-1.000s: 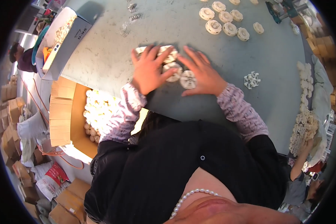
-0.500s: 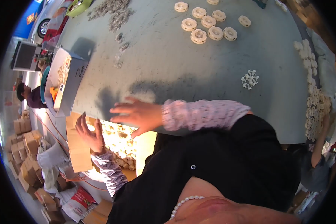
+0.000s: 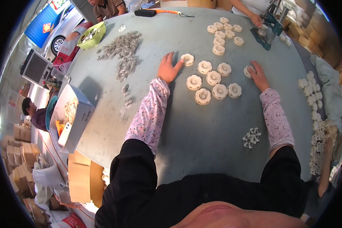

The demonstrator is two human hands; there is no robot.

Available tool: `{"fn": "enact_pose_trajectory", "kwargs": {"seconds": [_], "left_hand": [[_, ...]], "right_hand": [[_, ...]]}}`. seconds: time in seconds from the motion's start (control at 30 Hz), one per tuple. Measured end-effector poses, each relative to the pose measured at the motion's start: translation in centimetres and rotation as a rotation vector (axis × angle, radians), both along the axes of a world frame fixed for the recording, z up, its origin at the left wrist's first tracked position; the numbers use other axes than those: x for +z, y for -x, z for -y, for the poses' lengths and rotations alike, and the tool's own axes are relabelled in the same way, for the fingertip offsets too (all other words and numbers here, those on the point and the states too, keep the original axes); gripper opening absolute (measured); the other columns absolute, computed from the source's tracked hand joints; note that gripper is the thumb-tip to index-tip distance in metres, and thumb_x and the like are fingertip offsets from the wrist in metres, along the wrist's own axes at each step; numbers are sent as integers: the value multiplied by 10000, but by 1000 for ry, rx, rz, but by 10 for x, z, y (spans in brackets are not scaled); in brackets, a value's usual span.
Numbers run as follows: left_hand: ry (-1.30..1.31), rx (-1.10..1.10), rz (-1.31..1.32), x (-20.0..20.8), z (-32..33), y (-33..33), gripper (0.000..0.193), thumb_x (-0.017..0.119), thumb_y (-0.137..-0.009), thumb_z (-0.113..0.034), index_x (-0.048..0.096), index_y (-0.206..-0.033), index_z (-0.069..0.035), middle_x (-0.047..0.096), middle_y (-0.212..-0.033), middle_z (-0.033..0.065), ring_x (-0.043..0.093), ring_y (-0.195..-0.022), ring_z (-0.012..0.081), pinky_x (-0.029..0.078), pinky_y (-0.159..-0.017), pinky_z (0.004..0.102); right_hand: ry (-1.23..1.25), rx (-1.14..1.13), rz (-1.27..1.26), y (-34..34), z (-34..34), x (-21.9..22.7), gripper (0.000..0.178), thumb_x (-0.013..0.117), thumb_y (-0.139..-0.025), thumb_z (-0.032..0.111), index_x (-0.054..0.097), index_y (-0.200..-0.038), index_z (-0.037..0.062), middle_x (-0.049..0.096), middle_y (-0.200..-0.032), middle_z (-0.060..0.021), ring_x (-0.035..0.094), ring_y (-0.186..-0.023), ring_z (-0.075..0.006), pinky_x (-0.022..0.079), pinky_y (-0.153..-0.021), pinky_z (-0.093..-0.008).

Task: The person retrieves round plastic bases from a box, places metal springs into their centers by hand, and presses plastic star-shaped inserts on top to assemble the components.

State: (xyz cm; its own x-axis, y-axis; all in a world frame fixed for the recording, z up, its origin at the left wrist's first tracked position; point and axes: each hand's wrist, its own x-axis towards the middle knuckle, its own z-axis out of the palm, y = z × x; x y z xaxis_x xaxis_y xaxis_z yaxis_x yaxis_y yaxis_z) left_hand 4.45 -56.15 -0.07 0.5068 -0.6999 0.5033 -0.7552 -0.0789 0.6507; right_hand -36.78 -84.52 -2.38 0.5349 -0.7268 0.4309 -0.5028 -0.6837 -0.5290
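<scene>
1. The left hand (image 3: 169, 68) is open on the tabletop (image 3: 201, 129), fingers reaching forward, its thumb at the near-left edge of a cream scalloped disc (image 3: 187, 60).
2. Well apart from it, the right hand (image 3: 259, 76) has its fingers over the rim of another disc (image 3: 247, 72); from where I stand I cannot tell whether they grip it.
3. Between the two hands and a little nearer the person, seven more cream discs (image 3: 213, 78) lie flat in a loose cluster, some almost touching.
4. Farther across, a second group of similar discs (image 3: 229, 34) lies near a teal hand press (image 3: 268, 32), where a co-worker's hand (image 3: 256, 19) is busy.
5. Close to the person's right forearm sits a small pile of white spoked pieces (image 3: 251, 138).
6. Over to the left spreads a heap of metal springs (image 3: 125, 47), with a green basin (image 3: 92, 35) just beyond.
7. A tall-sided box (image 3: 83, 121) stands at the left edge, and below it I can see an open carton (image 3: 79, 178).
</scene>
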Motion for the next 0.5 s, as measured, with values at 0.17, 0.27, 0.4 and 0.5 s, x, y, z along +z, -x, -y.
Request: {"fn": "enact_pose_trajectory", "kwargs": {"seconds": [0.17, 0.27, 0.4, 0.5], "left_hand": [[-143, -354, -107, 9, 49, 7, 541, 695, -1041, -432, 709, -1387, -16, 670, -1447, 205, 618, -1349, 378, 481, -1144, 438], [-131, -520, -113, 11, 61, 24, 408, 698, -1043, -381, 795, -1261, -50, 746, -1321, 186, 660, -1257, 353, 490, -1097, 435], [-107, -611, 14, 9, 32, 48, 361, 755, -983, -355, 818, -1220, -90, 768, -1253, 140, 669, -1177, 369, 506, -1060, 452], [-52, -624, 102, 4, -15, 60, 367, 773, -967, -328, 804, -1252, -99, 738, -1314, 138, 641, -1229, 370, 486, -1087, 482]], "right_hand": [[-348, 416, 67, -88, -48, 28, 509, 711, -1039, 437, 698, -1434, 117, 622, -1540, -114, 604, -1357, -313, 446, -1185, -444], [-67, 513, -71, -116, -56, 37, 468, 730, -1014, 404, 730, -1390, 125, 663, -1488, -102, 614, -1339, -319, 452, -1173, -453], [105, 645, -113, -126, -81, 34, 460, 732, -1000, 391, 740, -1378, 130, 664, -1484, -116, 593, -1365, -343, 432, -1200, -474], [24, 748, -146, -128, -118, 35, 464, 721, -1005, 412, 746, -1377, 136, 651, -1516, -114, 523, -1459, -357, 389, -1257, -502]]}}
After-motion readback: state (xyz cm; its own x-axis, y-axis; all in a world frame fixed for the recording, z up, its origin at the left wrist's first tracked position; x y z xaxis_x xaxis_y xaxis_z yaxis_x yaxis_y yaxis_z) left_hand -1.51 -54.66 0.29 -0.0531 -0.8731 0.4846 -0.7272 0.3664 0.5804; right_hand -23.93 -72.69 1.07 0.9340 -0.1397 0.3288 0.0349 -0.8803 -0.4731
